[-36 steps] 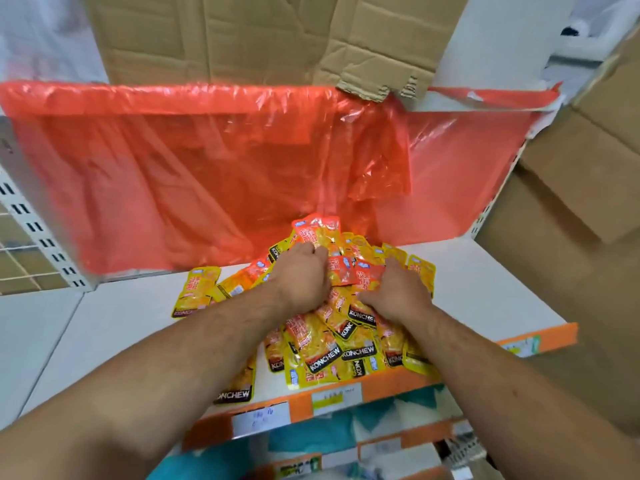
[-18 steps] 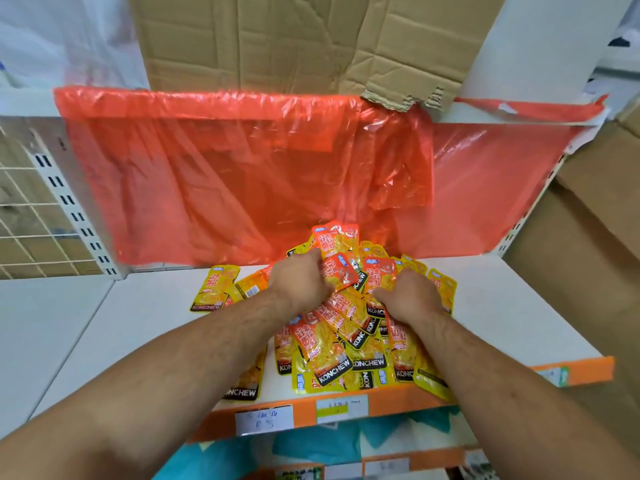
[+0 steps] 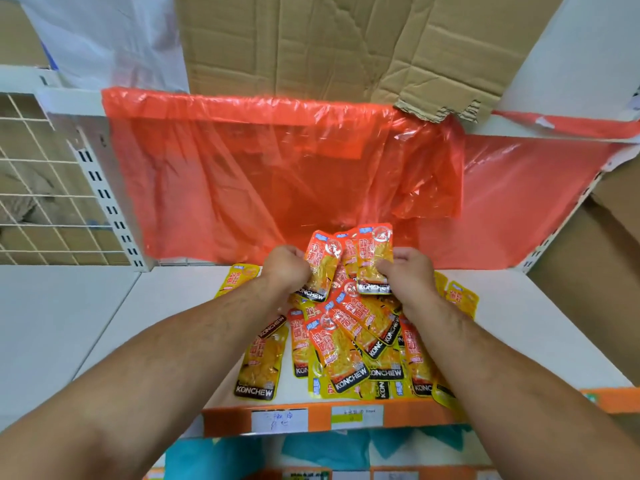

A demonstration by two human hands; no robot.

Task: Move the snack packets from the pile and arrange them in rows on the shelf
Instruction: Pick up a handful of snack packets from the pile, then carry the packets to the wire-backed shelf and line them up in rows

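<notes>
A pile of yellow and red Konchew snack packets (image 3: 349, 344) lies heaped on the white shelf (image 3: 519, 327), reaching its front edge. My left hand (image 3: 285, 268) is closed on the left side of a small upright bunch of packets (image 3: 349, 261) lifted above the pile. On the bunch's right side my right hand (image 3: 403, 271) grips it too. One loose packet (image 3: 239, 277) lies flat to the left of my left wrist, and another packet (image 3: 462, 299) lies at the pile's right edge.
A red plastic sheet (image 3: 277, 181) hangs over the back of the shelf bay. Flattened cardboard (image 3: 346, 46) leans above it. An orange price strip (image 3: 294, 419) with labels runs along the shelf's front. A wire grid panel (image 3: 45, 188) stands at the left, brown boxes (image 3: 595, 271) at the right.
Both hands have risen out of the pile with a bunch of packets, now held upright above it. The camera has shifted, so the shelf sits further right in view.
</notes>
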